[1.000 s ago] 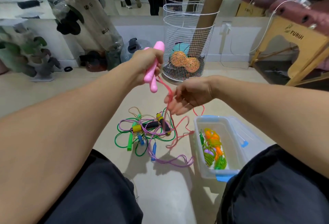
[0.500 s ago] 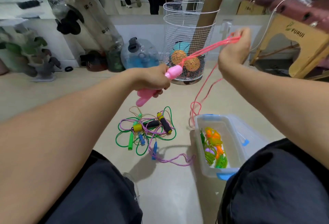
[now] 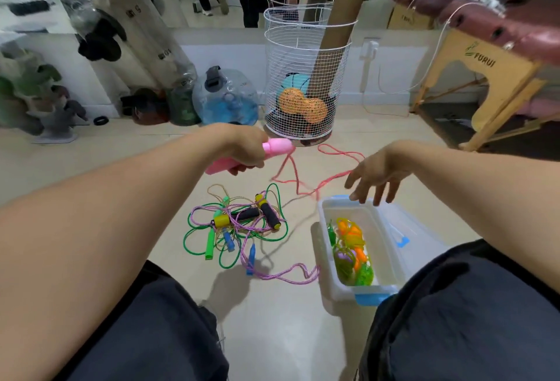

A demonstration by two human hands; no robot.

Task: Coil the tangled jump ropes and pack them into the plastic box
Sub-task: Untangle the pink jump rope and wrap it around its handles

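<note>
The plastic box [image 3: 325, 277] stands open on the floor [image 3: 272, 335] beside the person's right knee, its clear lid [image 3: 424, 235] lying flat along its right side; inside lies a small heap of coiled ropes [image 3: 351, 251] in orange, yellow, green and purple, whose individual cords cannot be told apart. Left of the box, the tangled jump ropes [image 3: 239, 226] lie in one knot on the floor, with green, blue and black-and-yellow handles. Above the box's far edge, the right hand [image 3: 378, 174] hangs with fingers spread and relaxed, gripping nothing; the pink rope [image 3: 297, 180] passes beside its thumb, blurred, so contact is uncertain. The left hand [image 3: 245, 150] is closed round the pink handles [image 3: 272, 148]. Farther off, a wire basket [image 3: 306, 47] holds cardboard tubes [image 3: 342, 17] and balls, partly masked by the mesh.
</note>
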